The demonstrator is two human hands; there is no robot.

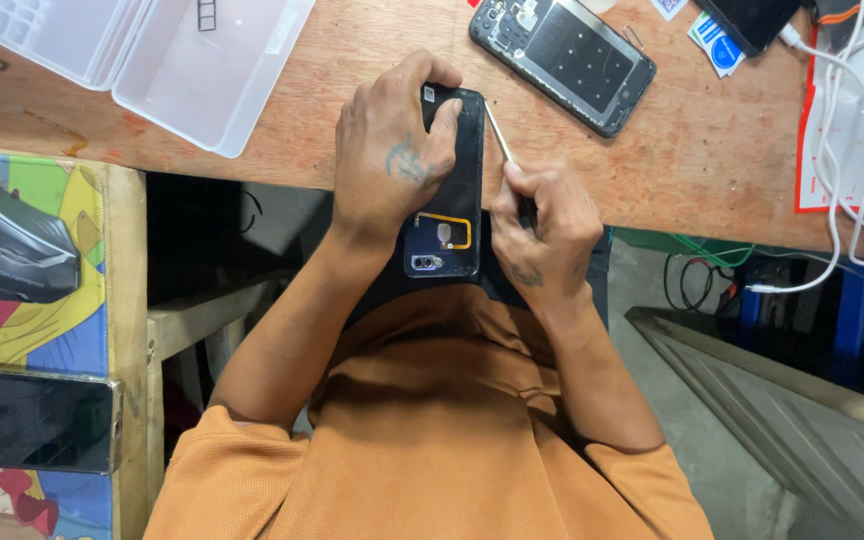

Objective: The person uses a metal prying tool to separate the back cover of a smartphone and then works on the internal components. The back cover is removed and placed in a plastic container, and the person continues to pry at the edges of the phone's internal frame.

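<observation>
- The person wore an orange short-sleeved shirt of ribbed, finely textured cloth, the sleeves ending above the elbows.
- Both forearms were bare.
- The left hand (392, 160) carried a dark tattoo on its back.
- The right hand (544, 235) bore a smaller dark tattoo near the wrist.
- No rings, watch or gloves showed.

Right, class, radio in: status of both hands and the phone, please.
Left hand clamps dark phone at bench edge. Right hand in pinch grip on thin metal tool, tip at phone's right side. Opened phone lies apart; nothing blocking.
</observation>
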